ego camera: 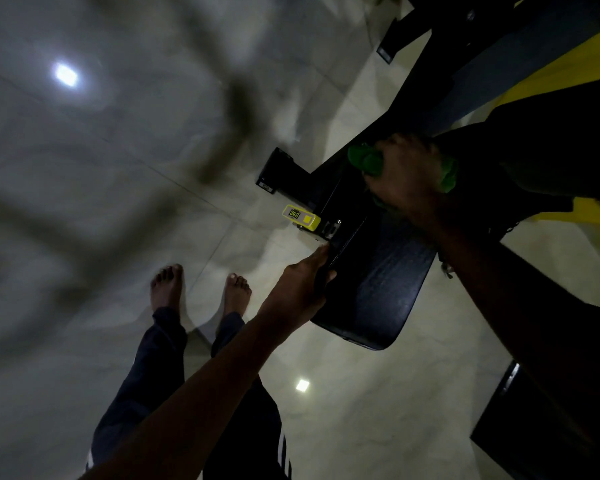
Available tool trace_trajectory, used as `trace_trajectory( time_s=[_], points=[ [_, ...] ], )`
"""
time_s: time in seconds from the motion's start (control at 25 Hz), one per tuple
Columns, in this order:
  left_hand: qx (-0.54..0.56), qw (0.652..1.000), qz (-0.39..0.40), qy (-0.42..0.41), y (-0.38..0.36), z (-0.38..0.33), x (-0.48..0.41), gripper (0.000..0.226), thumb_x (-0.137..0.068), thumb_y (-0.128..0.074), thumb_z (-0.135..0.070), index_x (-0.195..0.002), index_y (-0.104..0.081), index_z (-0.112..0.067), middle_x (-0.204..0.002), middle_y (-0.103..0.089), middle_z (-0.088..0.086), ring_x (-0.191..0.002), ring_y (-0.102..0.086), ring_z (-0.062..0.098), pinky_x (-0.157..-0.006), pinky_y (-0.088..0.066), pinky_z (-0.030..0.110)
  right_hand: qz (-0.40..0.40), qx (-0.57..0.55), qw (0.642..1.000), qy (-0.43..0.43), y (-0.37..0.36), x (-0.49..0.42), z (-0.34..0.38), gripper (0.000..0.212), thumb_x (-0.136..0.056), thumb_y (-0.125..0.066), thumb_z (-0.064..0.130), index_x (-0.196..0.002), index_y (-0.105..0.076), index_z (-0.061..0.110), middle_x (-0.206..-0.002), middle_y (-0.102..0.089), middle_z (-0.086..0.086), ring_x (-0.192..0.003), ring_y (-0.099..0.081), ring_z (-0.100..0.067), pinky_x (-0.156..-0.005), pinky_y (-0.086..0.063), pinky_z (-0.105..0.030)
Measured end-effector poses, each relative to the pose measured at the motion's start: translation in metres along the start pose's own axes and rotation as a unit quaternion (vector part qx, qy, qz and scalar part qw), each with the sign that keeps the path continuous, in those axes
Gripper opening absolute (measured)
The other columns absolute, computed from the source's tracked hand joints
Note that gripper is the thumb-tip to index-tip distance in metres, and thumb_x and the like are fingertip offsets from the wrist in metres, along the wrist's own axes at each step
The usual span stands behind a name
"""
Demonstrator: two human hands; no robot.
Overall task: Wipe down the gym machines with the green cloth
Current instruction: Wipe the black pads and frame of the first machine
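On the far end of the black bench (378, 289), right hand (406, 178) with fingers closed over the bunched green cloth (364, 161), left hand (302, 289) with fingers curled round its near left edge

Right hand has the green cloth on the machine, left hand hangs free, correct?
No. The head view shows the left hand gripping the edge of the black seat pad, not hanging free. The right hand does hold the green cloth on the machine.
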State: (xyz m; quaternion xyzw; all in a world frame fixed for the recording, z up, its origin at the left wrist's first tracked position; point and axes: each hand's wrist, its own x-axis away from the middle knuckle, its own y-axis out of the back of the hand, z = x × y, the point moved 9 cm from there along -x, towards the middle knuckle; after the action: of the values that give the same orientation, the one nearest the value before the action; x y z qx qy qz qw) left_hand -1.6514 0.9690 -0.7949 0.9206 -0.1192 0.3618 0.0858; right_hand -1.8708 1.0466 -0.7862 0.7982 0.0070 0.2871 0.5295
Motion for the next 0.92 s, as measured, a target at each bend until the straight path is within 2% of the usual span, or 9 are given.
trace_trajectory(
  time_s=[0.16,0.24,0.36,0.48,0.56,0.68,0.76,0.8,0.92],
  points=[
    [-0.041,0.999,0.007,0.018,-0.001,-0.001,-0.001,0.050,-0.108,-0.039,-0.027,-0.155,-0.026,-0.035,-0.144,-0.054,0.001,-0.129,-0.050,0.022,-0.067,-0.008,0.011,0.081,-0.069,0.991,-0.077,-0.013,-0.046,-0.023,0.041,-0.086,-0.067,0.033,-0.119,-0.063,0.008,-0.120,-0.062,-0.019,-0.109,-0.060,-0.041,-0.089,-0.050,-0.046],
    [-0.044,0.999,0.008,0.019,-0.003,0.000,-0.003,0.050,-0.107,-0.039,-0.029,-0.154,-0.026,-0.037,-0.144,-0.055,0.000,-0.129,-0.050,0.021,-0.069,-0.006,0.011,0.051,-0.066,0.993,-0.079,-0.009,-0.041,-0.022,0.041,-0.087,-0.064,0.035,-0.118,-0.063,0.009,-0.121,-0.061,-0.018,-0.110,-0.060,-0.041,-0.090,-0.049,-0.046],
    [-0.050,0.998,0.013,0.022,-0.004,0.007,-0.005,0.050,-0.107,-0.041,-0.034,-0.155,-0.027,-0.036,-0.142,-0.056,0.000,-0.130,-0.049,0.021,-0.068,-0.008,0.011,-0.054,-0.005,0.997,-0.051,0.002,0.000,-0.013,0.038,-0.082,-0.065,0.037,-0.112,-0.064,0.014,-0.119,-0.062,-0.013,-0.113,-0.055,-0.038,-0.093,-0.043,-0.045],
    [-0.048,0.998,0.026,0.015,-0.007,0.016,-0.016,0.051,-0.105,-0.045,-0.037,-0.154,-0.030,-0.037,-0.138,-0.059,0.003,-0.126,-0.053,0.021,-0.067,-0.019,0.012,-0.043,-0.025,0.997,-0.067,0.000,-0.007,-0.018,0.038,-0.087,-0.062,0.039,-0.113,-0.064,0.012,-0.119,-0.062,-0.016,-0.112,-0.056,-0.039,-0.093,-0.044,-0.045],
    [-0.030,0.999,0.029,0.011,-0.012,0.024,-0.024,0.052,-0.103,-0.049,-0.038,-0.153,-0.033,-0.038,-0.138,-0.059,0.005,-0.121,-0.057,0.022,-0.078,-0.032,0.019,0.008,-0.044,0.993,-0.106,-0.005,-0.028,-0.028,0.042,-0.090,-0.062,0.039,-0.122,-0.061,0.011,-0.124,-0.058,-0.018,-0.114,-0.057,-0.041,-0.093,-0.045,-0.046],
    [-0.002,1.000,0.007,0.014,-0.014,0.034,-0.025,0.051,-0.100,-0.055,-0.039,-0.148,-0.040,-0.038,-0.135,-0.061,0.003,-0.114,-0.062,0.021,-0.083,-0.042,0.022,-0.015,-0.008,0.994,-0.106,-0.002,-0.010,-0.016,0.045,-0.085,-0.066,0.034,-0.124,-0.060,0.011,-0.129,-0.056,-0.016,-0.121,-0.051,-0.039,-0.099,-0.040,-0.048],
    [0.063,0.998,-0.026,0.012,-0.013,0.043,-0.023,0.043,-0.098,-0.059,-0.036,-0.141,-0.053,-0.036,-0.129,-0.066,-0.004,-0.112,-0.064,0.016,-0.090,-0.048,0.025,-0.036,-0.020,0.996,-0.085,-0.007,0.027,0.007,0.052,-0.081,-0.068,0.034,-0.127,-0.059,0.011,-0.134,-0.055,-0.013,-0.129,-0.045,-0.035,-0.101,-0.036,-0.048],
    [0.136,0.989,-0.043,0.028,-0.011,0.052,-0.021,0.038,-0.098,-0.059,-0.028,-0.136,-0.060,-0.030,-0.124,-0.069,-0.005,-0.110,-0.066,0.014,-0.092,-0.050,0.026,-0.043,-0.036,0.996,-0.075,-0.011,0.046,0.019,0.055,-0.080,-0.069,0.034,-0.129,-0.058,0.012,-0.137,-0.055,-0.011,-0.133,-0.043,-0.033,-0.102,-0.035,-0.047],
    [0.366,0.920,-0.060,0.125,-0.008,0.086,-0.013,0.032,-0.098,-0.048,-0.009,-0.121,-0.069,-0.012,-0.108,-0.074,0.002,-0.104,-0.068,0.017,-0.089,-0.052,0.029,-0.057,-0.079,0.994,-0.054,-0.025,0.094,0.054,0.056,-0.077,-0.074,0.033,-0.128,-0.060,0.015,-0.136,-0.057,-0.006,-0.136,-0.042,-0.030,-0.103,-0.034,-0.045]
  ],
)
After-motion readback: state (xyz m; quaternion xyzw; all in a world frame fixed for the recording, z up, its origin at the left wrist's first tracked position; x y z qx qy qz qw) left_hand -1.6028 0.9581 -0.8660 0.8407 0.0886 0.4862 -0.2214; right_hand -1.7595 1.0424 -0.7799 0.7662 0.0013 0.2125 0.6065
